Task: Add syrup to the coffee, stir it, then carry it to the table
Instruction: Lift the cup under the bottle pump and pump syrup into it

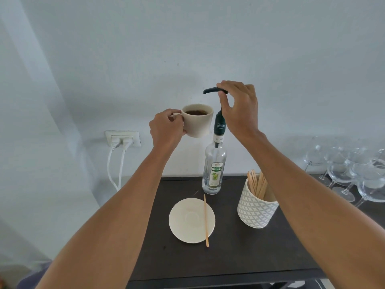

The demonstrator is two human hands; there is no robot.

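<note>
My left hand (166, 128) grips the handle of a cream cup of dark coffee (199, 120), held in the air just left of the syrup bottle. The clear syrup bottle (214, 170) stands upright at the back of the dark table (229, 247), with a green label and a black pump. My right hand (239, 109) rests on the raised pump head (212, 90), whose spout points left, above the cup's rim. A cream saucer (187, 221) lies below on the table, with a wooden stir stick (206, 220) lying across its right side.
A patterned white pot (256, 207) holding several wooden stir sticks stands right of the saucer. Several wine glasses (354, 172) crowd the table's far right. A wall socket (123, 139) with two white plugs sits at left, cables hanging down.
</note>
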